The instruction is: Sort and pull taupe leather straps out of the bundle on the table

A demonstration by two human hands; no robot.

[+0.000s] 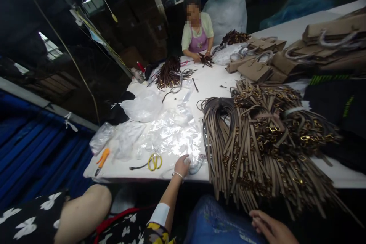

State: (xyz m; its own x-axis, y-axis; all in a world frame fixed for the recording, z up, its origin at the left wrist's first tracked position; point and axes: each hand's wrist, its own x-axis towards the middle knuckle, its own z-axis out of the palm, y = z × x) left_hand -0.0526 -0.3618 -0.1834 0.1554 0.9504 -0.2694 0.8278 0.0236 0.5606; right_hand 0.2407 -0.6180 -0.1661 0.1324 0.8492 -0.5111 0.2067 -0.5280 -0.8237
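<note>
My left hand, with a bracelet at the wrist, reaches over the table's near edge. Its fingers are closed at the clear plastic bags, apparently gripping a piece of that plastic. At the lower right is my right hand, partly out of view. Its fingers are curled together, and what they hold, if anything, is too small to make out. Just beyond it, a big heap of taupe leather straps with gold buckles hangs over the table edge. Yellow-handled scissors lie left of my left hand, beside a short dark strap.
Orange-handled cutters lie near the table's left corner. Across the table a person handles dark brown straps. Beige handbags are piled at right. Patterned clothing and a bare limb show at lower left.
</note>
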